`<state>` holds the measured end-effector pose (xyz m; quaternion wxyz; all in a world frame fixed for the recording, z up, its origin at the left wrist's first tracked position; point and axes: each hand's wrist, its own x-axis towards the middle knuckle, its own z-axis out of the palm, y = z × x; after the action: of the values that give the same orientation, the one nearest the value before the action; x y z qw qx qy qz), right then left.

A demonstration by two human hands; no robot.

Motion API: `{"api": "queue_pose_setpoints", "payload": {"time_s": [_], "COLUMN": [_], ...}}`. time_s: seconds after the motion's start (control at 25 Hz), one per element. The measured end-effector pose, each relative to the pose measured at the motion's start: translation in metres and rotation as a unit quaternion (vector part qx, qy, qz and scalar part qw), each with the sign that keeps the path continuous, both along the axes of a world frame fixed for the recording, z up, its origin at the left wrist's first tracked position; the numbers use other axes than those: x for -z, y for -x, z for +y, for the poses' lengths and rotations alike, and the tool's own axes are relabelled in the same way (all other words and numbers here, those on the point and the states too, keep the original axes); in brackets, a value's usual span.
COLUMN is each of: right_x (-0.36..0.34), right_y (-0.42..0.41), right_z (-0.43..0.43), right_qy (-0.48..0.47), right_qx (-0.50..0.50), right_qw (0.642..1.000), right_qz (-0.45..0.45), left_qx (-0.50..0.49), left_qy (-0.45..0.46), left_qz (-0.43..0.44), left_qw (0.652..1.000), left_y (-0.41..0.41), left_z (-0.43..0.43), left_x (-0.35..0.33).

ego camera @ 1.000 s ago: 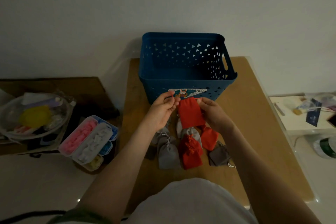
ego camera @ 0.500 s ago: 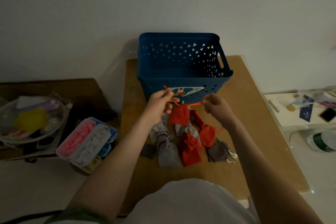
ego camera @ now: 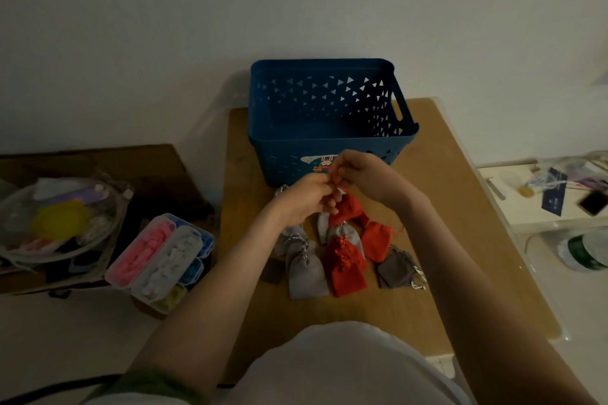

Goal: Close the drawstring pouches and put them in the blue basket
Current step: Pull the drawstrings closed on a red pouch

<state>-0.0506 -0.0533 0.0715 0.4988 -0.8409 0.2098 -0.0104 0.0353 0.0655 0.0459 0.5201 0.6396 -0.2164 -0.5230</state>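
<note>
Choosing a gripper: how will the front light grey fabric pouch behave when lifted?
The light grey fabric drawstring pouch probably flops, since it lies slack and creased. Likely light: it shows little bulge. Flat, so unlikely to roll.

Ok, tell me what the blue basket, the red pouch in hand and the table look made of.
The blue basket: moulded plastic, matte, judging by rigid walls with punched triangular holes. The red pouch: soft fabric, matte; it creases and gathers at the neck. The table: wood or wood-look board, smooth and tan; which is unclear.
</note>
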Motion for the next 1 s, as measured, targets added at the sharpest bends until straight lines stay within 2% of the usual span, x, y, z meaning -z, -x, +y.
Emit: {"api": "queue_pose_setpoints", "payload": {"time_s": [0.08, 0.2, 0.28, 0.44, 0.6, 0.68, 0.8, 0.96, 1.0], "right_x": [0.002, 0.002, 0.004, 0.01, 0.008, 0.01, 0.016, 0.02, 0.019], "right_y": [-0.001, 0.001, 0.001, 0.0, -0.002, -0.005, -0.007, -0.008, -0.009], "right_z": [0.001, 0.004, 0.005, 0.006, 0.014, 0.021, 0.032, 0.028, 0.026], "right_qy": [0.006, 0.0, 0.014, 0.004, 0.022, -0.021, -0.154, -0.187, -0.221], "right_qx": [0.014, 0.015, 0.026, 0.057, 0.051, 0.065, 0.053, 0.018, 0.006], "right_qw": [1.0, 1.0, 0.998, 0.997, 0.995, 0.991, 0.98, 0.979, 0.972], "right_qz": [0.003, -0.023, -0.052, -0.048, -0.08, -0.113, -0.115, -0.078, -0.073], "left_qx": [0.022, 0.042, 0.015, -0.077, -0.123, -0.151, -0.169, -0.163, -0.165], "left_qy": [0.012, 0.008, 0.009, 0.04, 0.022, 0.025, 0.072, 0.075, 0.071], "left_qz": [0.017, -0.025, -0.037, 0.048, 0.044, 0.038, 0.034, -0.079, -0.089], "left_qw": [1.0, 0.999, 0.999, 0.995, 0.991, 0.987, 0.982, 0.981, 0.98], "left_y": [0.001, 0.003, 0.002, -0.003, -0.005, -0.006, -0.009, -0.014, -0.016], "left_z": [0.003, 0.006, 0.007, 0.009, 0.012, 0.014, 0.019, 0.029, 0.032], "left_x": [-0.001, -0.002, 0.002, 0.002, -0.006, -0.009, -0.012, -0.014, -0.015]}}
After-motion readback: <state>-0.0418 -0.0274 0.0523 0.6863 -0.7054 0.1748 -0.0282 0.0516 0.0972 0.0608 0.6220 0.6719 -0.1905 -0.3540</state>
